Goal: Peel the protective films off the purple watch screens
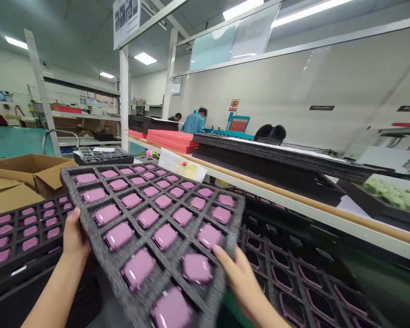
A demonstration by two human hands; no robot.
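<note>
Factory bench (304,203): left hand (73,237), right hand (241,278) clasp gridded foam tray (71,182) (glossy purple cases (118,235)).

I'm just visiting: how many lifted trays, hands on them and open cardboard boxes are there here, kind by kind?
Held-up grey foam tray: 1
Hands gripping it: 2, left hand and right hand
Open cardboard box: 1
Total: 4

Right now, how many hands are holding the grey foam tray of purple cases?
2. The left hand grips the grey foam tray at its left edge; the right hand holds the near right edge. No other hands are visible on it.
</note>
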